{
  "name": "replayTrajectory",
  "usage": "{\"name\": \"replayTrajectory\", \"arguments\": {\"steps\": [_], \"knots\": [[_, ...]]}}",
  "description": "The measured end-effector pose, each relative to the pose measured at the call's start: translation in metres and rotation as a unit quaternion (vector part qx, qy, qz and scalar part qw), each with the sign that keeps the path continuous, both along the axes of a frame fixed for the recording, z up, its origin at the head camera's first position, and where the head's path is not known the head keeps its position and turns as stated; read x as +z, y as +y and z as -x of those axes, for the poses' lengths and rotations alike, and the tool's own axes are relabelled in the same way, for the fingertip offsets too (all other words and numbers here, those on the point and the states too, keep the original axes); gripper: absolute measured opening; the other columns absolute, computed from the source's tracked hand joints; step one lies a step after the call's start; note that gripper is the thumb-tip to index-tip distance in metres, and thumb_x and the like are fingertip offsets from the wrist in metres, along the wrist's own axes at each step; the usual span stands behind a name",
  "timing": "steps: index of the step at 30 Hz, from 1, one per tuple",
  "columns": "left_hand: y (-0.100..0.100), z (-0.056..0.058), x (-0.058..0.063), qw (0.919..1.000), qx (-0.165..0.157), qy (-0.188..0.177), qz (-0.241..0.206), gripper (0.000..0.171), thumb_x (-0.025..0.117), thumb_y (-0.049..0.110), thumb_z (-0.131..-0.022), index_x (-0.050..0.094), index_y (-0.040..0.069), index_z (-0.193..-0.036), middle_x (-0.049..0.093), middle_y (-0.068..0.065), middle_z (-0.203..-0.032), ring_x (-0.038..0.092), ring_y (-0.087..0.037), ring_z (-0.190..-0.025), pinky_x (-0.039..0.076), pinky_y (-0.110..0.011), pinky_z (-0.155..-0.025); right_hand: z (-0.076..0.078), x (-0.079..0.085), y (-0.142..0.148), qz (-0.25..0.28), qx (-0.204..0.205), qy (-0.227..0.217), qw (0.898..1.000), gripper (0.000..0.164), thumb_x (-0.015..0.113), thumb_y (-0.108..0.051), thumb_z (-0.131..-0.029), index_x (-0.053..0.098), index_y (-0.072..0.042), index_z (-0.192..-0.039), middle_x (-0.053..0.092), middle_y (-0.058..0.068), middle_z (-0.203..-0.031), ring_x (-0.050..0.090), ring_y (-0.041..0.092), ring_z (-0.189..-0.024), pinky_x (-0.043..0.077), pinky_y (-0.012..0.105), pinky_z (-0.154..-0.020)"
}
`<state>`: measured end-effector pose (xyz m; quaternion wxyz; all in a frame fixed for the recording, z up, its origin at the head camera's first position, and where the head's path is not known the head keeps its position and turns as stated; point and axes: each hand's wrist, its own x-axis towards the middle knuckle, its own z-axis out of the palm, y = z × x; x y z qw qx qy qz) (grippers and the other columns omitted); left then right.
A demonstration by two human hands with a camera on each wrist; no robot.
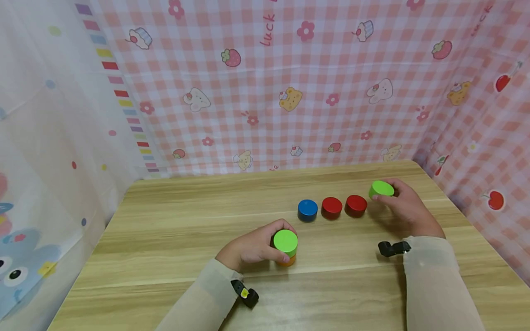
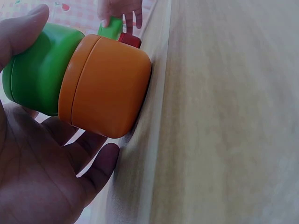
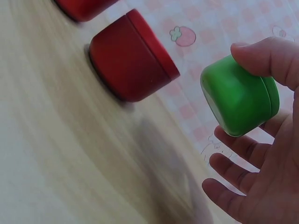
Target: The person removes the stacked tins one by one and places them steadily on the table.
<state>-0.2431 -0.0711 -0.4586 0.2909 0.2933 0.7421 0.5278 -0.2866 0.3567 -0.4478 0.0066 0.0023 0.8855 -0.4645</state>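
My left hand grips a small round green tin between thumb and fingers. The green tin sits on top of an orange tin, whose base is on the wooden table. Over at the right, my right hand pinches a second green tin, thumb on one side and fingers on the other. A gap and a shadow show between this tin and the table, so it is held up in the air. Just left of it stands a red tin.
Another red tin and a blue tin continue the row to the left on the wooden table. Pink checked cloth hangs behind the table, and a pale patterned curtain hangs at the left.
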Motion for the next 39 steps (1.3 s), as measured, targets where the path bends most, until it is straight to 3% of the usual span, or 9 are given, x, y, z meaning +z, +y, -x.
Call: {"name": "replayTrajectory", "arguments": {"steps": [9,17,25,32,39], "knots": [[0.0,-0.001,0.001,1.0,-0.001,0.0,0.002,0.051,0.082,0.007,-0.087,0.055,0.014,-0.13,0.061,-0.003,-0.118,0.057,-0.018,-0.112,0.044,-0.034,-0.104,0.001,-0.011,0.009,-0.004,0.002,-0.016,1.0,0.064,0.065,-0.032,-0.104,0.04,0.001,-0.153,0.049,0.015,-0.135,0.048,0.022,-0.108,0.044,0.029,-0.086],[0.0,0.0,0.001,1.0,-0.006,0.005,0.005,0.05,0.082,0.008,-0.088,0.055,0.014,-0.13,0.061,-0.003,-0.119,0.057,-0.018,-0.112,0.044,-0.035,-0.104,-0.001,-0.013,0.01,0.004,0.012,-0.032,0.999,0.066,0.067,-0.03,-0.103,0.039,0.002,-0.153,0.047,0.018,-0.139,0.046,0.027,-0.116,0.042,0.032,-0.092],[-0.001,0.0,0.0,0.9999,-0.007,0.009,0.009,0.051,0.081,0.009,-0.088,0.055,0.015,-0.131,0.061,-0.003,-0.119,0.057,-0.018,-0.11,0.045,-0.034,-0.103,-0.002,-0.015,0.01,0.009,0.019,-0.042,0.999,0.071,0.071,-0.029,-0.102,0.038,0.003,-0.156,0.046,0.022,-0.144,0.046,0.029,-0.119,0.045,0.02,-0.087],[-0.001,0.001,0.0,0.9999,-0.005,0.006,0.008,0.05,0.082,0.009,-0.088,0.055,0.015,-0.131,0.061,-0.003,-0.119,0.058,-0.018,-0.111,0.045,-0.035,-0.104,-0.003,-0.014,0.008,-0.004,0.015,-0.052,0.999,0.074,0.073,-0.027,-0.1,0.038,0.004,-0.157,0.046,0.027,-0.147,0.047,0.034,-0.121,0.045,0.03,-0.091],[0.0,0.0,0.001,0.9999,-0.005,0.004,0.009,0.05,0.082,0.009,-0.088,0.055,0.015,-0.13,0.061,-0.003,-0.118,0.057,-0.018,-0.111,0.044,-0.035,-0.104,-0.003,-0.014,0.007,-0.019,0.02,-0.058,0.998,0.072,0.075,-0.025,-0.098,0.041,0.006,-0.153,0.048,0.028,-0.146,0.05,0.036,-0.121,0.045,0.031,-0.092]]}}
